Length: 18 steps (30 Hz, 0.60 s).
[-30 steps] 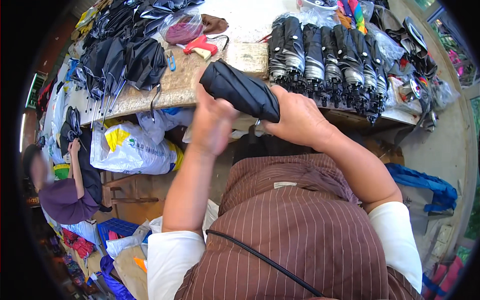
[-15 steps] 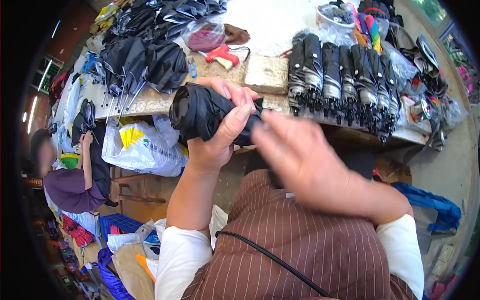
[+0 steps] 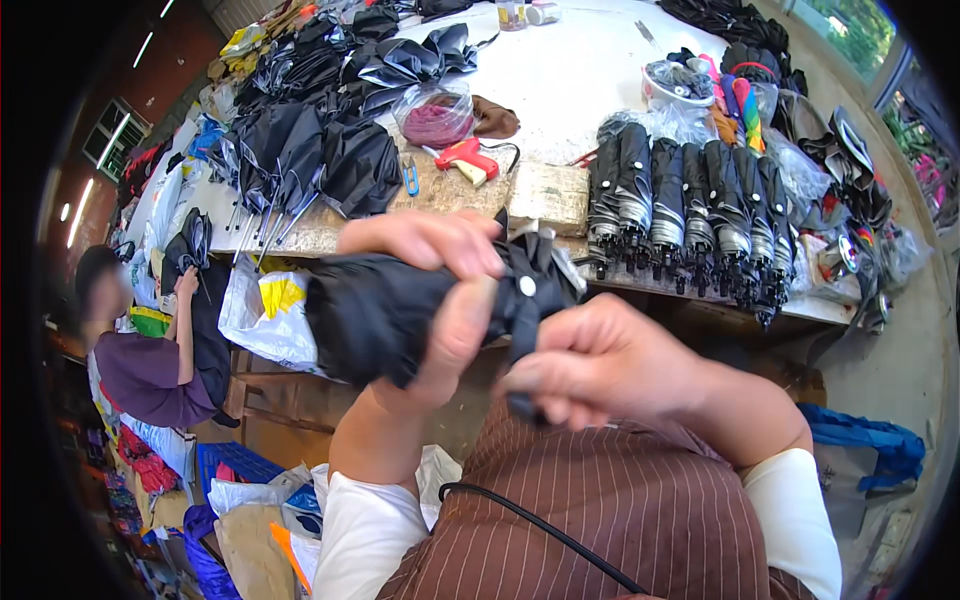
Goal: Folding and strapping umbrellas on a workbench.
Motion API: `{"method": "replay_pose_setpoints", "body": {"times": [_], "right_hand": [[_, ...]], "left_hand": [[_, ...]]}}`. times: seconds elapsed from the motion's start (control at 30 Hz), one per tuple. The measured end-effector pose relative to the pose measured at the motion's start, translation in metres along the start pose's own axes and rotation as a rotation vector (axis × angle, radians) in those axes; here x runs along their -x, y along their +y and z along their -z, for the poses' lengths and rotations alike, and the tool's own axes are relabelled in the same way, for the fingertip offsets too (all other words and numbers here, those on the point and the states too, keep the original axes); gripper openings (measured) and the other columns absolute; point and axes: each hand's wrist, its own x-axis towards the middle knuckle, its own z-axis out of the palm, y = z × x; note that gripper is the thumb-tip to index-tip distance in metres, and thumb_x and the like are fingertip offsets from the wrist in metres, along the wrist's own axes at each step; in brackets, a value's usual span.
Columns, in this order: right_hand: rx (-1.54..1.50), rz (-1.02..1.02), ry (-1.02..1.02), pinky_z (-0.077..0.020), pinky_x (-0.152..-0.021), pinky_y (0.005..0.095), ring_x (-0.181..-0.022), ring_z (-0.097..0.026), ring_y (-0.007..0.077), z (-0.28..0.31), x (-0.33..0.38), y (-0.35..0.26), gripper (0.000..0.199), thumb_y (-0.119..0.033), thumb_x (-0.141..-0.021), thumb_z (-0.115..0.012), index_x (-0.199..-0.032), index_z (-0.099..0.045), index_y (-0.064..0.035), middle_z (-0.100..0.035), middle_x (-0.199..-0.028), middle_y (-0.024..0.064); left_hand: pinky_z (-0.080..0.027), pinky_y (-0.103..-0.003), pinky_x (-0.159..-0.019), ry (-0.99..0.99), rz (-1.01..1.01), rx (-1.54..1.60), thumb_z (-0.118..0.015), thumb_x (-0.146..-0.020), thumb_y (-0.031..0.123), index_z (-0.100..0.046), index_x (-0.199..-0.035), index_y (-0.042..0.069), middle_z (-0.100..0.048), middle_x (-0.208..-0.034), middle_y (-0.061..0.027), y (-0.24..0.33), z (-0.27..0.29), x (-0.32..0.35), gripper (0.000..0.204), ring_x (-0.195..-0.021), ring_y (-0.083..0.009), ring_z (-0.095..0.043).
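A folded black umbrella [image 3: 375, 305] lies crosswise in front of my chest, its bunched fabric wrapped by my left hand [image 3: 445, 275], with the thumb on the near side. A black closing strap [image 3: 524, 325] with a pale round snap hangs down across the umbrella's right part. My right hand [image 3: 625, 358] pinches the lower end of this strap, its fingers curled. Some silvery lining [image 3: 560, 258] shows at the umbrella's right end. Motion blurs both the umbrella and my fingertips a little.
Several folded black umbrellas [image 3: 695, 205] stand in a row on the bench's right part. Loose black umbrellas [image 3: 290, 150] with bare rods crowd its left. Between them lie a red glue gun [image 3: 468, 160] and a pale block [image 3: 550, 197]. Another person [image 3: 155, 370] works at far left.
My right hand has gone from brushing over the umbrella's right end to gripping the strap lower down. The umbrella has turned, showing the strap and snap. The view has tilted up.
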Motion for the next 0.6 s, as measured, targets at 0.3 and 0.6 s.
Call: {"method": "replay_pose_setpoints", "body": {"times": [0.3,0.6], "right_hand": [[0.317,0.720,0.288,-0.0456,-0.059,0.0199,-0.068,-0.056,0.0067,0.039,-0.079,0.083,0.010,-0.004,-0.086,-0.058,-0.094,-0.063,-0.0020,-0.065,-0.083,0.0025],[-0.136,0.420,0.358,-0.0456,-0.064,0.0175,-0.069,-0.056,0.0058,0.048,-0.066,0.051,0.022,0.000,-0.083,-0.063,-0.105,-0.063,-0.0004,-0.067,-0.089,0.0059]], "left_hand": [[-0.037,-0.039,-0.101,0.691,0.470,0.686,-0.053,-0.085,0.011,-0.047,-0.098,0.007,-0.058,-0.080,-0.0053,0.001,-0.007,0.017,0.015,-0.081,-0.0198,-0.057],[-0.042,-0.033,-0.092,0.490,0.580,0.830,-0.054,-0.086,0.013,-0.050,-0.097,0.005,-0.059,-0.081,-0.0068,-0.034,0.006,0.057,0.014,-0.080,-0.0188,-0.059]]}}
